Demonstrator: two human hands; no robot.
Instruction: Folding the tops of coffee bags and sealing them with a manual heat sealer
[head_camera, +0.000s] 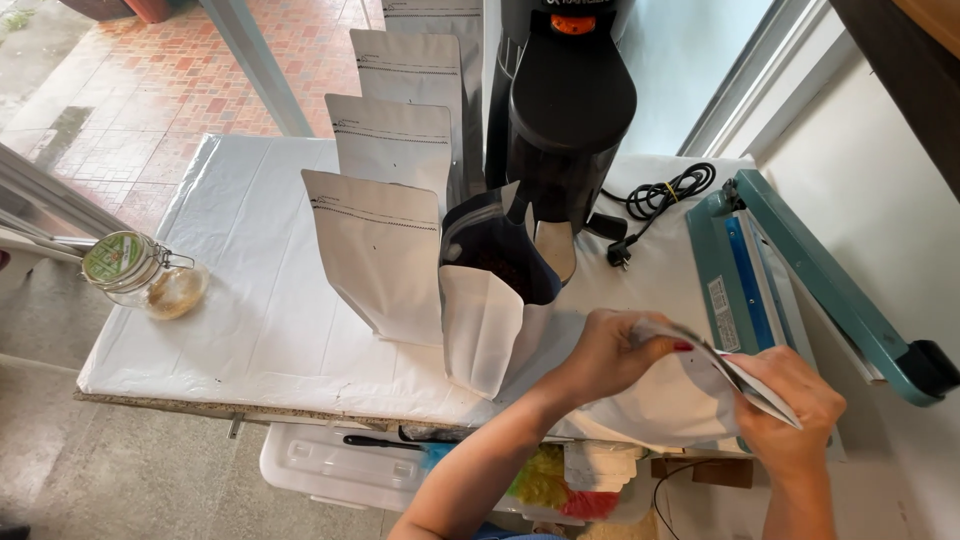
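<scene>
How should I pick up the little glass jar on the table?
Grip the glass jar around its round glass belly, coming from above. It lies tipped on its side near the table's left edge, with its lid and wire clasp at one end, so the smooth middle probably gives fingers the safest hold.

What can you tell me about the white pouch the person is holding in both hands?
The white pouch is a flat, matte bag, seemingly paper or foil-lined. It is tilted, its mouth toward the teal heat sealer on the right. The left hand grips its upper edge, the right hand pinches its open end. Its lower part overhangs the table's front edge.
</scene>
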